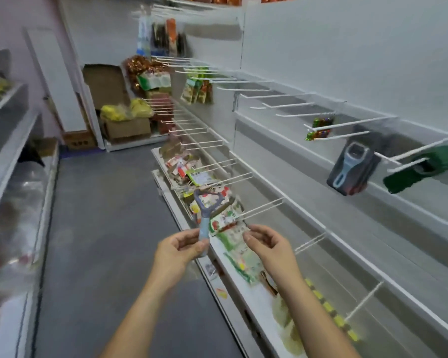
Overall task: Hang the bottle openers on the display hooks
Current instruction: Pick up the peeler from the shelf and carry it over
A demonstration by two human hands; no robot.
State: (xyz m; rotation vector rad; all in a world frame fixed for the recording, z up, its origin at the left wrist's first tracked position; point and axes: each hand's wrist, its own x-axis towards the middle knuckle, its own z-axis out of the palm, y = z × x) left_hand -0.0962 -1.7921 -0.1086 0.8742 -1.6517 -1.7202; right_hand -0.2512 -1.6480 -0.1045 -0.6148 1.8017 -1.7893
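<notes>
My left hand grips the light blue handle of a grey and blue bottle opener, held upright in front of me. My right hand hovers just right of it with curled fingers and nothing in them. Up on the right, a carded bottle opener hangs from a white display hook. Beside it a green item hangs on another hook. A bare double-wire hook sticks out just beyond my right hand.
Rows of white wire hooks line the wall on the right. A low white shelf holds several loose packets. Cardboard boxes stand at the far end of the grey aisle floor. Shelving runs along the left.
</notes>
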